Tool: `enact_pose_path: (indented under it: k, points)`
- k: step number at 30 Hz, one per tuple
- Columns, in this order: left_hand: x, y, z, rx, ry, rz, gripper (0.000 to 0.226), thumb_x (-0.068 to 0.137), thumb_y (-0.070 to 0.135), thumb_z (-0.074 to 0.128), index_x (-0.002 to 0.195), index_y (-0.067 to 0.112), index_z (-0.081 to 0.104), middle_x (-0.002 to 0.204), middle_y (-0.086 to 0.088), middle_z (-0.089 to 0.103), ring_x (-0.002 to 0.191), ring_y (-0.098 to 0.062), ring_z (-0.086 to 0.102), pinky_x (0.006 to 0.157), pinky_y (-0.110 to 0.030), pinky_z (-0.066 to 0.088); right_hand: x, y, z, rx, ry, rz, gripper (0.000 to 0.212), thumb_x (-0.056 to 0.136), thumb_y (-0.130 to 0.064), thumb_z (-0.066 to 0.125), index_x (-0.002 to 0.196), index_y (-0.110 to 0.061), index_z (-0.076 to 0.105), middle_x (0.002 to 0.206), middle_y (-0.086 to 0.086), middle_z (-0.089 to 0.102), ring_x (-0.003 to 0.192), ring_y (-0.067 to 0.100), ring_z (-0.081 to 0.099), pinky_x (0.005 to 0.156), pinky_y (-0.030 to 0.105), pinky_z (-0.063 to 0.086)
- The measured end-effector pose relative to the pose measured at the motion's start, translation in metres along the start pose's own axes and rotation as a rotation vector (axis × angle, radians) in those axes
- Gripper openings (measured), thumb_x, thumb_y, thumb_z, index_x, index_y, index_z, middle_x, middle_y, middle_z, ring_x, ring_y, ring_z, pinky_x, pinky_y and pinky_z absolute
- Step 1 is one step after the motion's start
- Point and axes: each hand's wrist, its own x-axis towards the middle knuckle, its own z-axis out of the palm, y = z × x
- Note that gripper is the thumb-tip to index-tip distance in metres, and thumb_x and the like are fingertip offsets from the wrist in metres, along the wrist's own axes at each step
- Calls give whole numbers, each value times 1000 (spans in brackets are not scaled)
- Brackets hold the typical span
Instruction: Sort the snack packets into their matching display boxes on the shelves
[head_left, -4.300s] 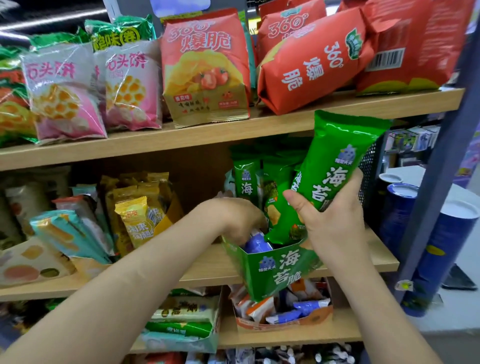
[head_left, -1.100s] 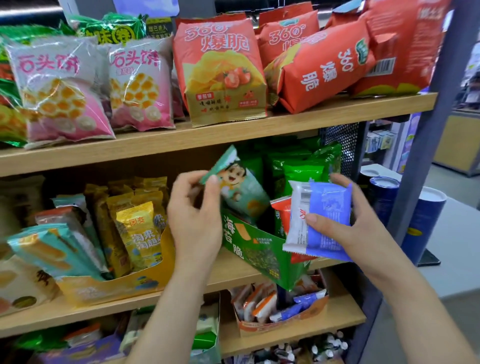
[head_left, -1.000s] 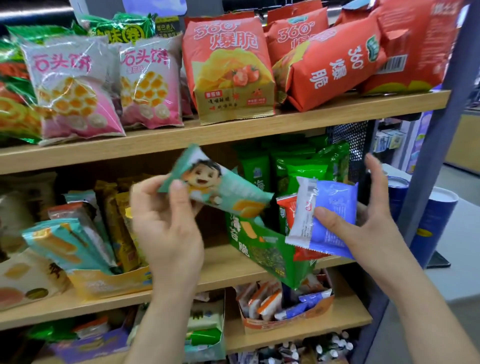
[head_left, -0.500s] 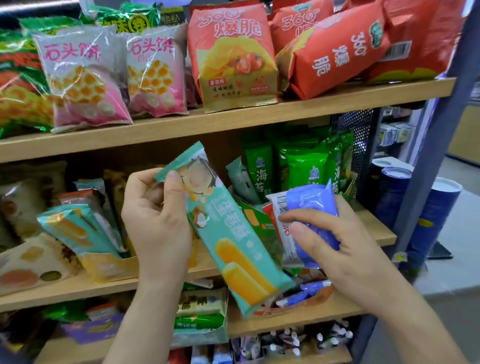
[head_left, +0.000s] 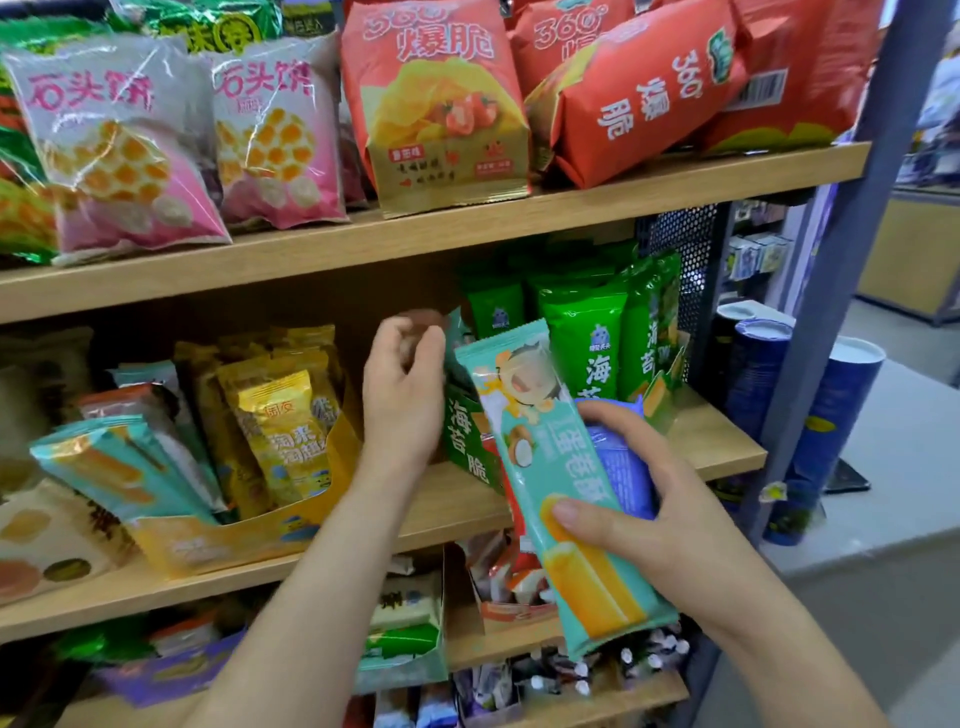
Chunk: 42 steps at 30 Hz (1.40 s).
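Left hand (head_left: 402, 387) released teal packet (head_left: 558, 475), right hand (head_left: 665, 530) grips.

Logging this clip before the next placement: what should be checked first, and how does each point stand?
1. Right hand has a firm grip on the teal packet: ok, thumb across its front.
2. Blue packet secure in the same hand: ok, held behind the teal one.
3. Matching teal packets in view: ok, on the middle shelf at the left.
4. Left hand free: cannot tell, its fingers are curled and blurred beside the green box.
5. Lower box suits the blue packet: cannot tell, it is mostly hidden.
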Motion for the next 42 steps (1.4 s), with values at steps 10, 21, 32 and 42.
enact_pose_path:
  k: [10, 21, 32, 42]
  points:
    - [59, -21, 10, 896, -334, -12, 56, 87, 6, 57, 140, 22, 47, 146, -13, 36, 136, -39, 25, 113, -43, 28, -7, 18, -3, 82, 140, -19, 72, 68, -16, 80, 130, -41, 52, 115, -6, 71, 94, 25, 73, 68, 37, 61]
    - [-1, 28, -39, 854, -96, 612, 27, 89, 3, 60, 113, 17, 63, 119, -3, 59, 111, -22, 53, 91, -36, 47, -7, 22, -9, 138, 137, -2, 63, 66, -13, 81, 113, -50, 60, 106, -12, 72, 89, 23, 73, 62, 32, 60]
    - [-152, 41, -105, 378, 206, 226, 33, 87, 20, 61, 98, 48, 48, 95, 20, 66, 60, -8, 70, 50, -27, 58, -11, 20, -43, 177, -101, 68, 61, 61, -15, 73, 109, -52, 63, 106, -9, 73, 80, 21, 74, 55, 29, 58]
    - [-258, 3, -125, 3, 435, -138, 43, 55, 50, 90, 88, 27, 74, 96, -1, 74, 86, -20, 72, 78, -28, 58, -50, 76, -25, 246, -514, 506, 96, 20, -43, 98, 112, -43, 69, 106, -2, 75, 76, 25, 73, 54, 29, 55]
